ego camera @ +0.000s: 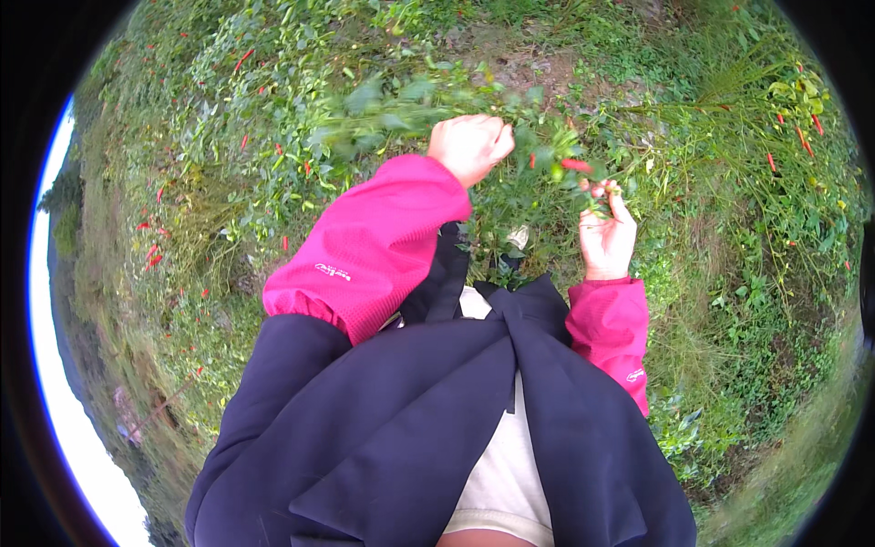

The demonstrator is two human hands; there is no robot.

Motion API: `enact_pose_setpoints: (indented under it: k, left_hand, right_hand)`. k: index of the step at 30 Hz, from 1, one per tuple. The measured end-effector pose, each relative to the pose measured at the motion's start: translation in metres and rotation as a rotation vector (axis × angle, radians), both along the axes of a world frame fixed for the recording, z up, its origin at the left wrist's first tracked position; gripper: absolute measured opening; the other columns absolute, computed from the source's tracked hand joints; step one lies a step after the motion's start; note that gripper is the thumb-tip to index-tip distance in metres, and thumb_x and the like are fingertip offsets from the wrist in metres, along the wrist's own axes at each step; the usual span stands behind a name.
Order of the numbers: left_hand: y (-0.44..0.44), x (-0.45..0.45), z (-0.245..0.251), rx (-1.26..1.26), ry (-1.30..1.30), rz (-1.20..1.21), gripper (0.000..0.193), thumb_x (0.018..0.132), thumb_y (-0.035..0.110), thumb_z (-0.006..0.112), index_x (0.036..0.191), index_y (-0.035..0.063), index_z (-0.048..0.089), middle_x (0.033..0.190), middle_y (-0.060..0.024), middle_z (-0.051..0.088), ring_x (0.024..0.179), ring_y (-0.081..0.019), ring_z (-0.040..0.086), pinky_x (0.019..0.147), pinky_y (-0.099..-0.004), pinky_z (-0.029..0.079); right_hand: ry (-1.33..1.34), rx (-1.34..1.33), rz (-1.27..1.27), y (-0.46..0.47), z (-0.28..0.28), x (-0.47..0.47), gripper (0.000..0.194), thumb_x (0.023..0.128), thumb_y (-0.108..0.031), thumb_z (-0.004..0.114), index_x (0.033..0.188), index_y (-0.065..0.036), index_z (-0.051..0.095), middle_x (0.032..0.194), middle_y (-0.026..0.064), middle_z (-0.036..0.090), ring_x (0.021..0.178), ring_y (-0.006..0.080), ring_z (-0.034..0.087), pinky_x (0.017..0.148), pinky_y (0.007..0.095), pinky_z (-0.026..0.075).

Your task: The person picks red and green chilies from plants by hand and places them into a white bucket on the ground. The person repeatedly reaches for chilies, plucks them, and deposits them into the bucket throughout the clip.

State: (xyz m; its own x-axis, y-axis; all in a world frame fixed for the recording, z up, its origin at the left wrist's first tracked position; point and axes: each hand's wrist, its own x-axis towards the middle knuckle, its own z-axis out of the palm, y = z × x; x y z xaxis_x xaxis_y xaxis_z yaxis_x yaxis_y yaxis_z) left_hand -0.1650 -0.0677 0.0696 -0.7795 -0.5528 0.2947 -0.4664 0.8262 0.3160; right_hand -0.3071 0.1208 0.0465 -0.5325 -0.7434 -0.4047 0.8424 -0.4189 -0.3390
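Note:
My left hand (473, 145), in a pink oversleeve, is curled into a fist among the blurred leaves of a chili plant (383, 109). Its fingers appear closed around a branch, though the grip itself is partly hidden. To the right, my right hand (607, 236) is turned palm up, with thumb and fingertips pinched on a leafy chili sprig (598, 202). Just above those fingertips hangs a red chili pepper (576, 165), slightly blurred. Between the hands are green leaves and a smaller red chili (532, 161).
Dense chili plants with red fruit (154, 260) spread along the left. More red chilies (805, 142) hang at the upper right, among thin weeds (731, 164). Bare soil (526, 68) shows ahead. My dark jacket (410, 410) fills the lower view, with a shoe (518, 237) beneath.

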Motion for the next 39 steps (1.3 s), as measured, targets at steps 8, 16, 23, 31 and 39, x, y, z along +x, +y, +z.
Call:
enact_pose_setpoints:
  k: [8,16,23,31,39]
  left_hand:
    - [0.048,0.005,0.031,2.033,0.417,0.208,0.019,0.087,0.016,0.047,0.083,0.0003,0.056,0.065,-0.0002,0.048,0.047,-0.0044,0.038,0.037,-0.018,0.027]
    - [0.059,-0.03,-0.019,1.405,-0.039,0.498,0.02,0.085,0.027,0.057,0.077,0.0087,0.059,0.06,0.0043,0.043,0.044,-0.0044,0.033,0.035,-0.0222,0.02]
    - [0.056,-0.02,-0.029,2.102,0.567,0.67,0.012,0.087,0.017,0.049,0.081,0.0075,0.053,0.06,0.0022,0.038,0.046,-0.0072,0.032,0.038,-0.0211,0.022]
    - [0.059,0.011,-0.021,2.006,0.519,0.709,0.012,0.082,0.014,0.057,0.075,0.0046,0.052,0.061,0.0016,0.04,0.046,-0.0074,0.031,0.038,-0.0218,0.022]
    - [0.077,0.058,0.011,1.902,0.79,0.99,0.01,0.081,0.015,0.058,0.077,0.0061,0.053,0.062,0.0021,0.044,0.046,-0.0071,0.029,0.037,-0.0222,0.02]
  right_hand:
    - [0.005,0.021,-0.003,0.014,-0.003,-0.014,0.013,0.091,-0.015,0.049,0.092,-0.004,0.054,0.087,0.0058,0.058,0.087,0.0231,0.058,0.073,0.0311,0.048]
    - [-0.002,0.065,0.11,0.02,0.004,0.003,0.017,0.091,-0.017,0.048,0.093,-0.003,0.057,0.085,0.005,0.059,0.086,0.0184,0.057,0.065,0.0279,0.049]
    - [0.098,0.097,0.185,0.02,0.004,0.012,0.022,0.09,-0.023,0.05,0.097,-0.002,0.056,0.088,0.0036,0.06,0.088,0.0187,0.058,0.061,0.0252,0.046]
    - [0.103,0.057,0.157,0.019,0.006,0.014,0.015,0.09,-0.015,0.048,0.089,-0.002,0.055,0.088,0.0066,0.057,0.078,0.016,0.053,0.087,0.037,0.043]
    - [0.187,0.058,0.286,0.008,0.002,0.044,0.017,0.09,-0.011,0.047,0.086,0.004,0.055,0.085,0.0104,0.056,0.075,0.0197,0.056,0.085,0.0459,0.046]
